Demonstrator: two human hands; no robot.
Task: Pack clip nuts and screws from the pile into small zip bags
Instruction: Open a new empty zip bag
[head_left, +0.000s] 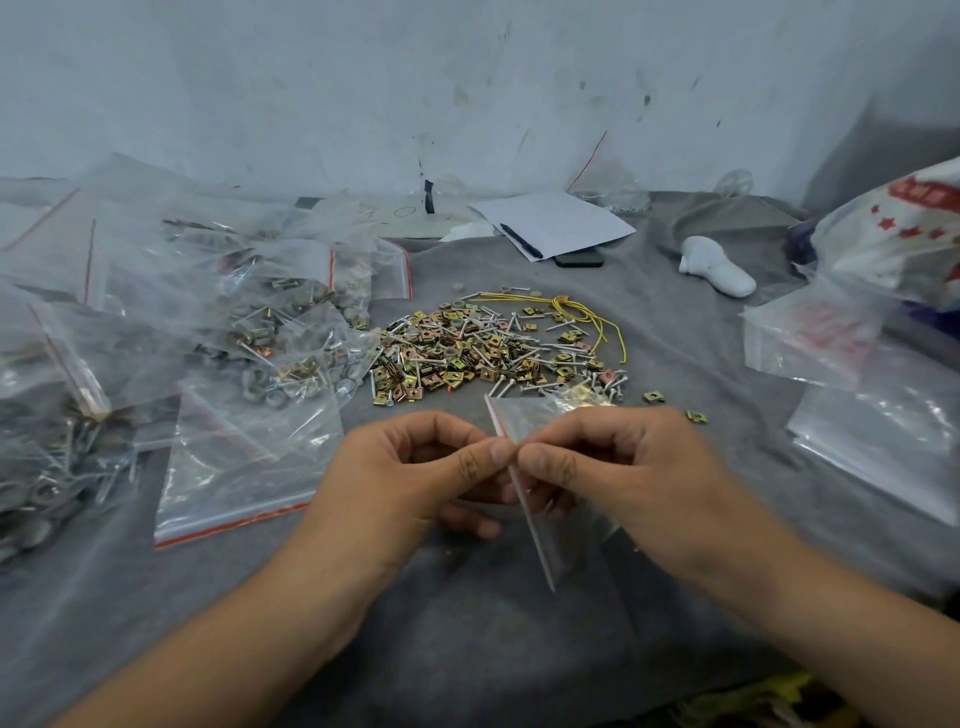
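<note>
Both grips, left hand (415, 467) and right hand (618, 462), pinch a zip bag (524, 415) holding clip nuts (584, 396).

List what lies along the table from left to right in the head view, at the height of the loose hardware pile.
Filled zip bags → pile of clip nuts and screws → yellow cord → stack of empty zip bags.

Grey cloth (675, 332); brass-yellow clip nuts (447, 364); red-striped clear zip bag (524, 499).
</note>
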